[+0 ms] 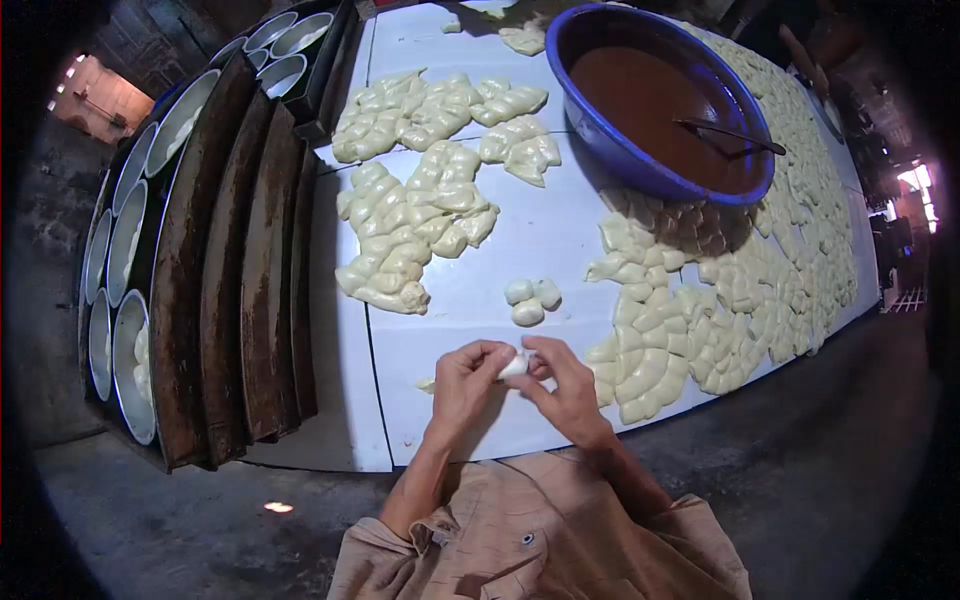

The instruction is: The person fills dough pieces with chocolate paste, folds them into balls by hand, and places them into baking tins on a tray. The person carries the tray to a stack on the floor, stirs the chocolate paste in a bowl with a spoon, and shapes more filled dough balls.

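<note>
A small white dough ball (514, 366) is pinched between my two hands, close to the table's front edge. My left hand (466, 385) has its thumb and fingers closed against the ball's left side. From the right, my right hand (562, 388) grips the same piece with thumb and fingertips. Just beyond my fingers, several small pale dough balls (528, 311) sit in a tight cluster on the white table (530, 238). Glossy dough pieces (415, 225) lie joined together farther left, and a wide spread of similar flattened pieces (650, 345) covers the right side.
A blue basin (625, 171) of brown liquid, with a dark-handled utensil (730, 135) in it, stands at the back right. Stacked rusty trays (225, 270) holding round metal tins (131, 350) line the left. Part of another person's arm (800, 55) shows at the upper right.
</note>
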{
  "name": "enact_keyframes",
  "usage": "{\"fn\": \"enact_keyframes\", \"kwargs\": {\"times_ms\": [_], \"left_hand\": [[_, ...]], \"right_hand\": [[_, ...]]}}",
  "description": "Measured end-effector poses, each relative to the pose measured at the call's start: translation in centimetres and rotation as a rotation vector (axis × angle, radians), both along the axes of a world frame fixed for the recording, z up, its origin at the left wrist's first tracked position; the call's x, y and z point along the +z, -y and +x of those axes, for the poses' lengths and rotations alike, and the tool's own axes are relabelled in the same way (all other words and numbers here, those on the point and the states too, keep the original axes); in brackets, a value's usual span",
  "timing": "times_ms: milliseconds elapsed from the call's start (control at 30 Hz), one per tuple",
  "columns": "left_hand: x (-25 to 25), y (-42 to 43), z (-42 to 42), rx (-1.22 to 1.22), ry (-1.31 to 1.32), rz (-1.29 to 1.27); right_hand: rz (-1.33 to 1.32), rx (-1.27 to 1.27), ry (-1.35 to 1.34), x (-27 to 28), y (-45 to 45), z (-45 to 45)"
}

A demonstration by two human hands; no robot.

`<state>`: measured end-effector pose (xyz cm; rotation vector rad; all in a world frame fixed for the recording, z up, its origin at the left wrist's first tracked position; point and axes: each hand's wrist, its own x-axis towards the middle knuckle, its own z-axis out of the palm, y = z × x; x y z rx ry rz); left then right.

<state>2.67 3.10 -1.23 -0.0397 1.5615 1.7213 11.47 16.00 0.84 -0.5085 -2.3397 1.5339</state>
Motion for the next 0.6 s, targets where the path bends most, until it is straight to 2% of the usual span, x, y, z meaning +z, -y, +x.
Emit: {"fn": "enact_keyframes", "kwargs": {"times_ms": [100,200,267,333,367,400,467,533,600], "left_hand": [[-1.1,0.4,-1.8,-0.097,-0.144,-0.077],[4.0,-0.8,-4.4,0.009,-0.389,-0.331],[3.0,-0.6,-5.6,0.004,-0.431,-0.44],[1.5,0.0,-6.0,-0.123,-0.472,-0.464],[1.0,-0.2,-5.9,-0.17,-0.473,-0.454],[0.4,-0.1,-5.6,-0.22,-0.465,-0.447],[-1.4,-0.9,-5.4,-0.173,-0.486,-0.393],[-1.4,-2.4,-5.4,-0.121,-0.505,-0.326],[-1.3,-3.5,-5.8,-0.148,-0.556,-0.315]], "right_hand": [[0.056,0.071,-0.098,-1.7,0.1,0.2],[-0.262,-0.139,0.007,-3.1,0.9,-2.2],[0.015,-0.109,0.068,-3.4,0.3,-3.7],[0.346,-0.019,0.181,-3.0,-0.5,-4.3],[0.355,-0.049,0.132,-2.8,-0.8,-3.9],[0.217,-0.081,0.123,-2.4,-1.3,-3.1],[-0.055,-0.149,0.113,-0.9,-3.5,-1.2],[-0.192,-0.33,0.141,-1.0,-6.2,1.5],[-0.025,-0.393,0.151,-0.4,-8.7,3.5]]}}
